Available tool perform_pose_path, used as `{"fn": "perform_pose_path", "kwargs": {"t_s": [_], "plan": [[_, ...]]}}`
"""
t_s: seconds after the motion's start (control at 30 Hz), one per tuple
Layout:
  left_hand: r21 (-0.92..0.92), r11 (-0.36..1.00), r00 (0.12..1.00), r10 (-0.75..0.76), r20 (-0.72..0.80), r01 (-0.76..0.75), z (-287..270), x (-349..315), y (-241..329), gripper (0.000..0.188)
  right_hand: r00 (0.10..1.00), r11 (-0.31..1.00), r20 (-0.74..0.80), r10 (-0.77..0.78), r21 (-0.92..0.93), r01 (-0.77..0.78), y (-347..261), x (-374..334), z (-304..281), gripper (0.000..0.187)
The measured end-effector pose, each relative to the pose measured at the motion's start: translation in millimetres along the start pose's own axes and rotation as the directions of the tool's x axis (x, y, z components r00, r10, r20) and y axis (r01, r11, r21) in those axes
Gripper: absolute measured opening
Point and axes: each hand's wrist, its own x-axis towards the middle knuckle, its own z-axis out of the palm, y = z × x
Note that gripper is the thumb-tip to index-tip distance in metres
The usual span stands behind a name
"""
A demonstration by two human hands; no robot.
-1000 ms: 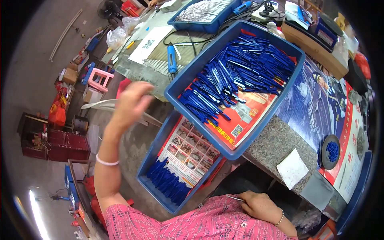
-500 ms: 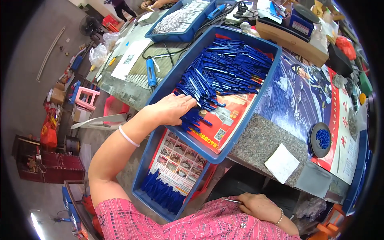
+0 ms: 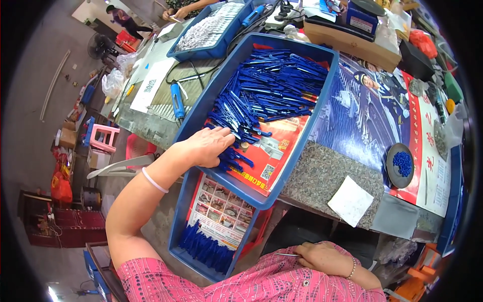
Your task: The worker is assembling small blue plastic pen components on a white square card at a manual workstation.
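Inside the upper blue tray [image 3: 266, 199], my left hand [image 3: 211, 146] rests palm down at the left side, its curled fingers pressed together on slender blue sticks [image 3: 276, 83]. Its fingertips sink partly among the sticks, so the exact grip is hard to see. Most of the sticks lie heaped in the tray's far part; a smaller bunch is beside my thumb. On my lap, my right hand [image 3: 324, 257] is closed around a thin silver tool [image 3: 288, 254], whose tip sticks out to the left; the rest is hidden.
A lower blue tray [image 3: 173, 236] holds more blue sticks. To the right are a dish [image 3: 390, 168] of small blue pieces and a white paper [image 3: 352, 201]. A blue-handled tool [image 3: 177, 100] lies left of the tray. Another person's hands [image 3: 176, 14] are at the far side.
The whole view has shifted slightly, moving the trays to the left in the picture. My left hand stays on the sticks at the same side; my right hand keeps its place on my lap.
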Motion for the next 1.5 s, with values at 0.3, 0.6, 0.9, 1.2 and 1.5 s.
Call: {"fn": "perform_pose_path", "kwargs": {"t_s": [0.3, 0.6, 0.9, 1.2, 1.5], "plan": [[-0.102, 0.995, 0.999, 0.004, -0.054, -0.009, 5.2, -2.9, -5.0, 0.041, 1.0, 1.0, -0.003, -0.006, -0.004, 0.006, 2.4, -1.3, 2.2, 0.02], [-0.019, 1.0, 1.0, -0.004, -0.011, 0.004, 0.2, 2.6, -0.9, 0.042, 0.999, 0.999, 0.024, 0.031, -0.032, -0.03, 2.8, -3.0, 4.1, 0.023], [-0.041, 0.999, 0.999, 0.008, -0.05, -0.01, 1.2, 2.5, 1.9, 0.042, 1.0, 1.0, 0.018, 0.025, -0.012, -0.025, 2.5, -3.9, 7.3, 0.024], [0.026, 0.999, 0.999, 0.028, -0.037, -0.027, 0.4, 2.3, -1.2, 0.046, 0.999, 0.999, -0.005, 0.032, -0.019, -0.032, 5.2, -5.6, 4.1, 0.023], [0.06, 0.998, 0.996, 0.021, 0.092, -0.027, -4.2, 9.7, 5.8, 0.041, 0.999, 0.999, 0.009, 0.051, -0.019, -0.051, 3.1, -6.0, 1.1, 0.02]]}}
